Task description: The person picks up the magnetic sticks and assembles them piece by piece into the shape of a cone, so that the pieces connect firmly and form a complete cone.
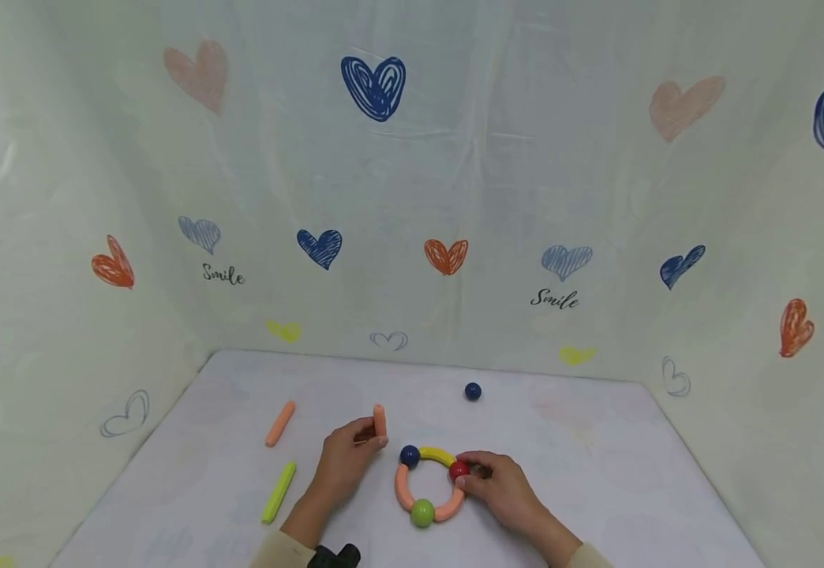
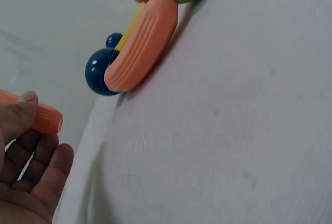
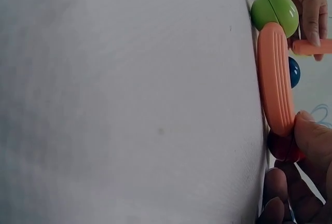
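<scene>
My left hand [image 1: 344,461] pinches an orange stick [image 1: 380,421] between thumb and fingers, holding it upright above the table. Right of it lies a ring of curved sticks and balls. A blue ball [image 1: 410,456], a green ball [image 1: 422,513] and a red ball [image 1: 458,471] join a yellow curved stick [image 1: 436,454] and two orange curved ones, the left [image 1: 402,486] and the right [image 1: 450,505]. With thumb and fingers my right hand [image 1: 503,485] grips the red ball, partly covering it. The right wrist view shows the right orange curved stick [image 3: 275,79] meeting the red ball.
On the white table [image 1: 582,473], a straight orange stick [image 1: 280,424] and a yellow-green stick [image 1: 279,493] lie at the left. A loose dark blue ball [image 1: 473,391] sits towards the back. A heart-printed curtain [image 1: 497,197] hangs behind the table.
</scene>
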Motion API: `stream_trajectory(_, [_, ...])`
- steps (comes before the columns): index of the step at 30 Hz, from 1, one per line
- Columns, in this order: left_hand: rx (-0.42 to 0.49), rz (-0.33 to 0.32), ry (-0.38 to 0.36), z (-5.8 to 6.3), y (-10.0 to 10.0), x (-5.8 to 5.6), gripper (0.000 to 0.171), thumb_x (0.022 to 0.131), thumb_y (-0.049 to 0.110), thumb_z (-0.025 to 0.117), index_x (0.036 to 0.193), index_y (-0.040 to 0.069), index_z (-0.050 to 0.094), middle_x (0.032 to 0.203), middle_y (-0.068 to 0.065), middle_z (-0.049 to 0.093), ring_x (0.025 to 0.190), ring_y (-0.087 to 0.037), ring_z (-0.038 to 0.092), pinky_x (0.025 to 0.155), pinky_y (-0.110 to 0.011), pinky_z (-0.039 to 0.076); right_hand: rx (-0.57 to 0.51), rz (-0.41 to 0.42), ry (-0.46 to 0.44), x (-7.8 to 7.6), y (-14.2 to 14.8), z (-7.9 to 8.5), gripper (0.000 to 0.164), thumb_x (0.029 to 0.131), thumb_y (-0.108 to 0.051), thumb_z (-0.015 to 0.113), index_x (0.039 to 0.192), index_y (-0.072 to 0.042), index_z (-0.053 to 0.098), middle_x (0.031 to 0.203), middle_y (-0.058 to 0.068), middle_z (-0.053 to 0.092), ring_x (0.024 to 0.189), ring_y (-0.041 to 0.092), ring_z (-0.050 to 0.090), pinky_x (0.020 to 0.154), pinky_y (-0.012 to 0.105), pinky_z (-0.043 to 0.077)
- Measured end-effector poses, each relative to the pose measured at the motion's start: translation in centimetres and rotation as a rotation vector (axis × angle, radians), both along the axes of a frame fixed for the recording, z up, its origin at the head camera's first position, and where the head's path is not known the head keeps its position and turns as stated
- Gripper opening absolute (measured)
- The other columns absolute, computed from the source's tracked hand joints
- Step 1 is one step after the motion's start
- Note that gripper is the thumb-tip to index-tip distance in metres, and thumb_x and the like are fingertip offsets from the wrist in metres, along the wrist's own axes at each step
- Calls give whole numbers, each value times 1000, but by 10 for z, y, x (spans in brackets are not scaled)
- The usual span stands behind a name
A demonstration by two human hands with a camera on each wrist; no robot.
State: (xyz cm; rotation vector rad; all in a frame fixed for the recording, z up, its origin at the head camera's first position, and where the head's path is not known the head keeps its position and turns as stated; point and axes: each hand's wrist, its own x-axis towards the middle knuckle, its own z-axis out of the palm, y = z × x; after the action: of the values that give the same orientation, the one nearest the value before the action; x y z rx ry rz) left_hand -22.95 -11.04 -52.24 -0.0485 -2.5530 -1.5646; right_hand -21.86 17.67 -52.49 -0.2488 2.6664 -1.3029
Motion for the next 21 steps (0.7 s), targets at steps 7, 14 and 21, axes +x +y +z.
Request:
stream_trajectory(7, [-3, -61, -4, 10, 19, 2, 37, 95, 20, 79, 129, 6, 73, 119, -7, 76, 113, -25, 71, 95, -43, 59, 9, 5, 2, -2, -2, 1, 41, 91, -28, 84, 127, -11, 75, 100, -2, 71, 87, 16, 57, 74, 27, 48])
stream_trajectory(14, [-39, -104, -18, 2, 28, 1, 38, 95, 22, 80, 128, 6, 73, 118, -7, 76, 112, -25, 71, 93, -43, 59, -1, 10, 11, -1, -3, 2, 41, 91, -27, 83, 127, -10, 75, 102, -1, 72, 87, 15, 58, 74, 26, 49])
stream_trajectory(21, [-148, -134, 8, -5, 33, 1, 32, 95, 24, 80, 122, 7, 76, 113, -4, 77, 107, -21, 71, 89, -42, 60, 0, 2, 28, 0, -3, 2, 40, 90, -26, 84, 126, -10, 75, 101, -1, 72, 86, 14, 58, 74, 26, 49])
